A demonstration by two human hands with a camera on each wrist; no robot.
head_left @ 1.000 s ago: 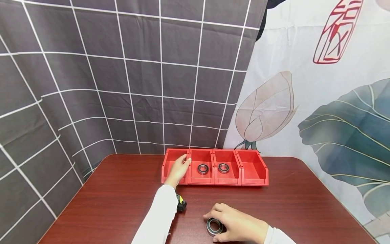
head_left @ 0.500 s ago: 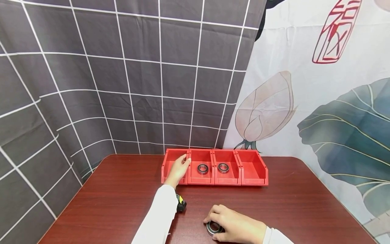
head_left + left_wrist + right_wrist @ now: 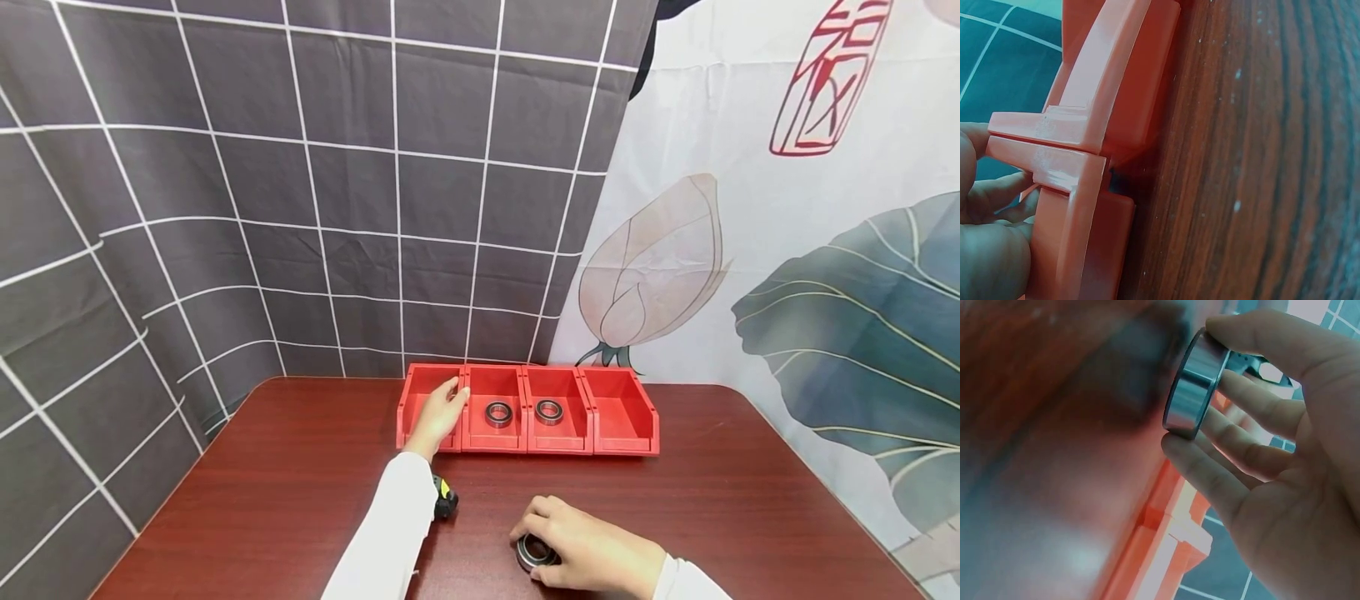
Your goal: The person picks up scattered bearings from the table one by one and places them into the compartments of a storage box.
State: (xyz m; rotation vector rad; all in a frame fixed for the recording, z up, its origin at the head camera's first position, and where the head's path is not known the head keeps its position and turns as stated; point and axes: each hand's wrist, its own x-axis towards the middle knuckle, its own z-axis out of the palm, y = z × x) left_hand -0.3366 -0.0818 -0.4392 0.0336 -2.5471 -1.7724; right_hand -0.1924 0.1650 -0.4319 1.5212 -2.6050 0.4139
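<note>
My right hand (image 3: 588, 546) holds a ball bearing (image 3: 1194, 387) by its outer ring, thumb on one side and fingertips on the other. In the head view this bearing's dark face and open bore show beside the fingers, close over the table front. My left hand (image 3: 441, 414) reaches to the leftmost red storage bin (image 3: 424, 385) and grips the wall it shares with its neighbour. In the left wrist view its thumb (image 3: 994, 262) lies against the red plastic, with part of the fingers hidden behind the wall. Two more bearings lie in the middle bins, one bearing (image 3: 498, 414) and another bearing (image 3: 549, 412).
Several red bins stand joined in a row at the table's back edge, the rightmost bin (image 3: 618, 404) with nothing in it. A black and yellow object (image 3: 446, 497) sits partly behind the left sleeve (image 3: 390, 525). Cloth (image 3: 337, 250) hangs behind the brown table (image 3: 712, 500).
My right hand has shifted slightly right, and the bearing has moved with it. The left hand stays at the bin wall; the bins and their two bearings have not moved.
</note>
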